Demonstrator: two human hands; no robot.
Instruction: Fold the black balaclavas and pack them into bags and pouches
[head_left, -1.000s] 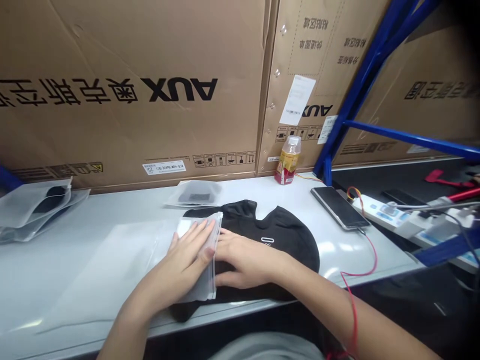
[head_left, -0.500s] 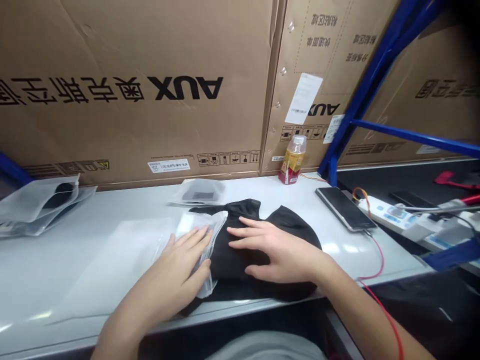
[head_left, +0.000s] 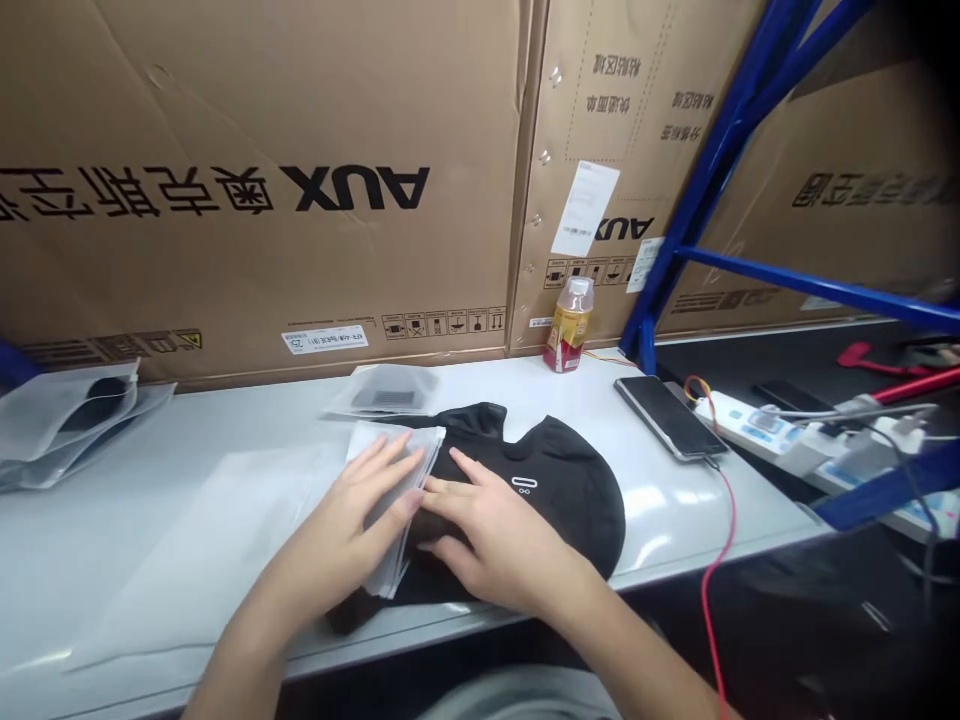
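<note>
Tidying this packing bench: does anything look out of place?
Yes: the cardboard carton behind the white bench stands upside down, its AUX lettering inverted, and a red cable dangles past the bench's front edge.

Left hand (head_left: 349,535) and right hand (head_left: 491,545) just apart, both palms down, fingers spread.

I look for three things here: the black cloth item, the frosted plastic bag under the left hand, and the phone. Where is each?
Black cloth item (head_left: 574,510): head view, on the fabric right of its logo.
Frosted plastic bag (head_left: 394,438): head view, on its upper part.
Phone (head_left: 660,417): head view, on its dark screen.
</note>
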